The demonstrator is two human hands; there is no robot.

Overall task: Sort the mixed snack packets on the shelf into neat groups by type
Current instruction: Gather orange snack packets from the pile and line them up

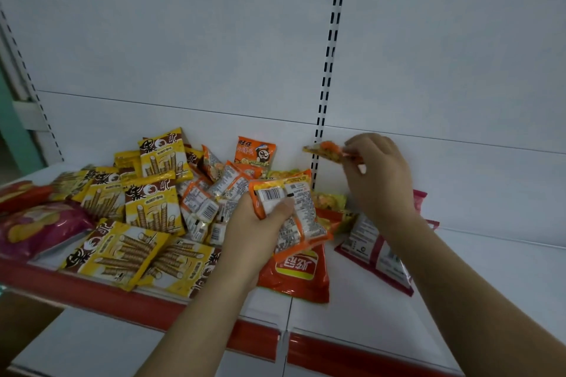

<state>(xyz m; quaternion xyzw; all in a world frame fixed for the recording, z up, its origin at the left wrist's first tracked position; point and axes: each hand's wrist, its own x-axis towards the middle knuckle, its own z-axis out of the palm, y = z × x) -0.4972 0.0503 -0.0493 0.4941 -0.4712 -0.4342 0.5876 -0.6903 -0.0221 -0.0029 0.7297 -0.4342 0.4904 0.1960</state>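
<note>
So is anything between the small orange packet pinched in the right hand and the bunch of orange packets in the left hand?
Nothing visible. The right hand holds the small orange packet in the air above and right of the bunch of orange packets gripped by the left hand; only open space lies between them.

two hands (pixel 254 229), many packets (pixel 153 208)

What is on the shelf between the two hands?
Head view: a yellow-green crinkly snack packet lies between the left hand and right hand.
</note>
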